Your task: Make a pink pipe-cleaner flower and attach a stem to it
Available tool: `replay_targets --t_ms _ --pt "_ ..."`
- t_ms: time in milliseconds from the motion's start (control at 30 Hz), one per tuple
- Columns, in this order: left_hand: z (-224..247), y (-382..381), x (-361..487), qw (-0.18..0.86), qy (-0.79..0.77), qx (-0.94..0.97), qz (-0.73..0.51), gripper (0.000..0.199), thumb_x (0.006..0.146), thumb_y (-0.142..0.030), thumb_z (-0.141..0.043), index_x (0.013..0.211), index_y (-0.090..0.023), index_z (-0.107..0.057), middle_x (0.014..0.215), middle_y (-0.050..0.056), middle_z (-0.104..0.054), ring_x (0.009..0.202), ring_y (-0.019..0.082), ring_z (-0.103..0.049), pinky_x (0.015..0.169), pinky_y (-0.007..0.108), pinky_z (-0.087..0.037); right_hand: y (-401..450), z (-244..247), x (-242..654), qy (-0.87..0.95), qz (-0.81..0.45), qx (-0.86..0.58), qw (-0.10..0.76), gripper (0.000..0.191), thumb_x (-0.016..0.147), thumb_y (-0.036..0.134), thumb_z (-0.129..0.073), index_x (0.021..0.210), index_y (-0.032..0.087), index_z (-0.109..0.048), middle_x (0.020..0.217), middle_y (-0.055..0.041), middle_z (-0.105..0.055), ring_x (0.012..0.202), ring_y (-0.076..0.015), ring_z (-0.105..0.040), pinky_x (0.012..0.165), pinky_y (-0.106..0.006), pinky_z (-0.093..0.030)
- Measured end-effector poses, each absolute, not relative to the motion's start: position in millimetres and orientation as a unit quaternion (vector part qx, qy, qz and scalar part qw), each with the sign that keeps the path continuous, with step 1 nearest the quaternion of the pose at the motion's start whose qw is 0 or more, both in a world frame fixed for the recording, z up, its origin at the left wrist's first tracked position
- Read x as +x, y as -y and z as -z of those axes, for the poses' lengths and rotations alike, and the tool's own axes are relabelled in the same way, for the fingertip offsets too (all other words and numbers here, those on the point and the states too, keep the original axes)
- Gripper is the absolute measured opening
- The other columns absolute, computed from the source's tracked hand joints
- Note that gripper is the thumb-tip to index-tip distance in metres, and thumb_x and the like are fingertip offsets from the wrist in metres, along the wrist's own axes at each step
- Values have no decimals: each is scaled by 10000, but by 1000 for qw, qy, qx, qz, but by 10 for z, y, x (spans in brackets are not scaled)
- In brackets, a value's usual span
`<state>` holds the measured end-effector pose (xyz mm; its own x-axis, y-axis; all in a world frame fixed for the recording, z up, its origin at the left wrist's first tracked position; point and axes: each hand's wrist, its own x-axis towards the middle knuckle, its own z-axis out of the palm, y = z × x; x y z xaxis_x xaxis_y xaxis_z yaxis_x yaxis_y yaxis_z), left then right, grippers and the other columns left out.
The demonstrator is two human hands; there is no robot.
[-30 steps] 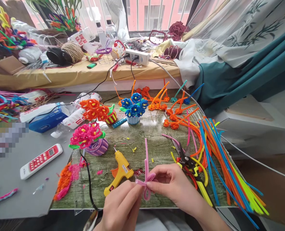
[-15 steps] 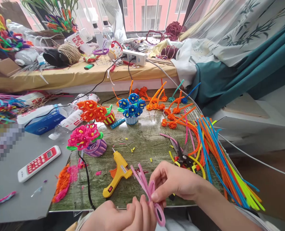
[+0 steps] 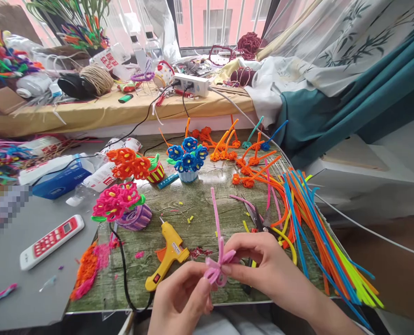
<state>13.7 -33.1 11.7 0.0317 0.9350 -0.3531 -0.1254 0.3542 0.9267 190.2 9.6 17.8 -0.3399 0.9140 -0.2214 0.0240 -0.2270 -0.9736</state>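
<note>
Between my two hands is a pink pipe-cleaner flower (image 3: 216, 271) with several looped petals and one long end standing up. The fingers of my left hand (image 3: 187, 291) pinch its petals from the left. From the right, my right hand (image 3: 262, 263) grips it with thumb and forefinger near the centre. A yellow hot glue gun (image 3: 170, 253) lies on the table just left of my hands. Behind my right hand lie black-bladed scissors (image 3: 261, 221), partly hidden, among pink and yellow pipe cleaners.
Pots of pink (image 3: 135, 216), orange (image 3: 156, 172) and blue flowers (image 3: 188, 174) stand further back. Orange flower stems (image 3: 224, 151) lie behind. Long loose pipe cleaners (image 3: 318, 232) cover the right edge. A white remote (image 3: 52, 242) lies left; the glue gun's black cord (image 3: 125, 265) runs nearby.
The long pink loops and ends have been folded into a compact cluster of petals, with one end now upright. My left hand has turned and its fingers moved up to the petals.
</note>
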Motion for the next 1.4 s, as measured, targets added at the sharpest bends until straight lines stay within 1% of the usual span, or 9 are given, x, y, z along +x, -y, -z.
replay_targets --t_ms 167,333,433,567,733,933,1067,1267,1400 --pt "-135 303 232 662 -555 231 -449 362 583 -463 -910 683 -147 -764 591 -21 -554 524 68 -446 463 160 -367 1 -166 1857 653 -499 -448 352 62 879 169 -714 820 184 -724 782 -3 -737 723 -134 -667 682 -194 -509" --pt "-85 286 177 725 -536 133 -412 388 480 -403 -967 672 -131 -769 550 -42 -488 493 37 -403 463 147 -382 87 -91 1820 735 -387 -385 402 150 975 106 -543 928 168 -671 831 -49 -716 756 -157 -666 702 -230 -524" --pt "-11 289 144 754 -526 93 -383 390 485 -391 -969 684 -116 -777 534 -45 -474 473 29 -373 443 148 -395 105 -35 1795 779 -307 -367 405 223 989 64 -439 981 164 -638 841 -73 -707 757 -183 -645 699 -269 -532" --pt "3 294 162 735 -532 90 -411 388 494 -392 -965 686 -113 -777 555 -36 -505 484 29 -404 462 140 -416 146 56 1749 805 -239 -365 402 238 956 15 -426 1037 145 -608 839 -96 -689 750 -207 -622 690 -299 -532" --pt "-84 321 231 681 -546 157 -462 317 525 -357 -944 683 -133 -785 623 -12 -579 511 47 -447 461 142 -390 204 152 1643 760 -203 -409 462 276 884 -28 -386 932 164 -577 743 -74 -642 663 -196 -582 616 -292 -506" --pt "-36 418 214 580 -575 283 -503 218 637 -340 -881 755 -176 -798 712 40 -692 611 123 -543 511 174 -438 158 77 1582 716 -242 -452 473 253 844 -5 -424 796 182 -588 661 -34 -617 574 -159 -553 532 -247 -435" --pt "-37 451 206 469 -560 439 -523 28 783 -260 -769 768 -244 -787 755 29 -727 707 183 -651 642 223 -524 115 -6 1600 707 -276 -458 462 240 805 1 -456 718 180 -590 613 -13 -605 536 -137 -542 504 -220 -404" --pt "126 564 62 181 -532 661 -497 328 817 -35 -682 1011 -284 -772 871 31 -776 743 197 -720 755 281 -582 35 -97 1641 651 -448 -496 360 211 666 -7 -490 619 176 -582 588 -5 -620 552 -137 -562 532 -217 -404" --pt "243 562 -177 101 -425 802 -407 385 894 -84 -621 1231 -253 -703 949 70 -800 859 236 -767 824 300 -613 -81 -78 1676 553 -596 -526 249 160 583 22 -587 551 177 -606 534 31 -577 567 -130 -527 540 -216 -386"
